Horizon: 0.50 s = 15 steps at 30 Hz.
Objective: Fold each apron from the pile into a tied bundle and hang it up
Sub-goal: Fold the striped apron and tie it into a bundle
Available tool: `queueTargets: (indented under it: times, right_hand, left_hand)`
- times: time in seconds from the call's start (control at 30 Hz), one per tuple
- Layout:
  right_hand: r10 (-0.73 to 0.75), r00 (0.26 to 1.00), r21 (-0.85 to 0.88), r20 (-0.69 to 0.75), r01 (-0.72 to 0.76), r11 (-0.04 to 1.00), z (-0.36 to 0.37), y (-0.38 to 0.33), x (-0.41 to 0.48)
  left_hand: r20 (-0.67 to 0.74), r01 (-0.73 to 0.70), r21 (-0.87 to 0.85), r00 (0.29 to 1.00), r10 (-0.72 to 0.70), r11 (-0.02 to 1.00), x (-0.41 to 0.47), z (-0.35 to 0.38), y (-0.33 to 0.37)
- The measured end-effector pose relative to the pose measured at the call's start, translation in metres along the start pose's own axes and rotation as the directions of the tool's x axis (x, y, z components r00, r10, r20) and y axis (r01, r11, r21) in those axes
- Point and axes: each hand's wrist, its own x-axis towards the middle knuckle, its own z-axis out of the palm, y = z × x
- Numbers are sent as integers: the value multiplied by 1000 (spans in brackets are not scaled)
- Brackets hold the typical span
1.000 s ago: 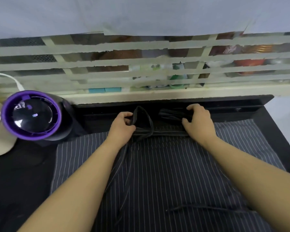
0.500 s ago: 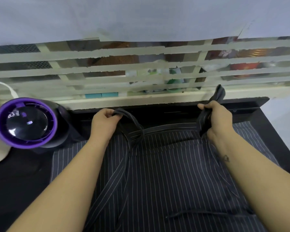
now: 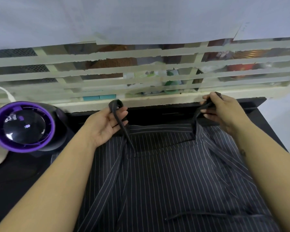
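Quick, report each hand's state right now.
Left hand: holds the left strap, looped over its fingers.
Right hand: pinches the right strap.

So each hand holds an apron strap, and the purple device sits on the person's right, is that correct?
No: the head view shows the purple device on the person's left. The left hand and right hand each hold an apron strap.

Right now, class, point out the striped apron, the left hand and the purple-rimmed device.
striped apron (image 3: 174, 181), head view, middle of the spread cloth.
left hand (image 3: 105, 126), head view, the palm.
purple-rimmed device (image 3: 23, 126), head view, its dark central dome.
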Motion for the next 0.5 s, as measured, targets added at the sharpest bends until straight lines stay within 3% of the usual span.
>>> queueTargets:
  times: [0.07,0.13,0.2,0.27,0.3,0.33,0.4,0.47,0.5]
  right_hand:
    - [-24,1000,-120,-11,22,992,1,0,1]
    - [-176,984,-486,-33,138,863,2,1,4]
    - [-292,956,-722,4,205,661,2,1,6]
    - [-321,947,-769,8,211,604,4,2,9]
    - [-315,949,-741,-6,207,639,5,3,12]
    - [-273,961,-643,-42,183,744,6,3,12]
    - [-67,994,-221,-88,46,974,10,0,10]
    - [95,995,200,-32,-87,976,14,-3,8]
    - [110,994,317,-14,-100,943,15,-3,8]
  left_hand:
    - [20,59,-13,998,-59,998,2,-4,-1]
    - [-37,28,123,999,-23,992,6,-5,-3]
    - [-138,-107,354,976,165,929,13,-3,-6]
    - [-177,-237,556,902,393,796,18,-1,-8]
    - [-165,-276,628,866,471,728,19,1,-9]
    - [-149,-297,678,840,522,672,20,2,-10]
    - [-153,-310,713,807,571,629,22,4,-12]
    - [-186,-313,677,803,567,666,23,7,-14]
    - [-193,-317,642,814,548,698,24,8,-16]
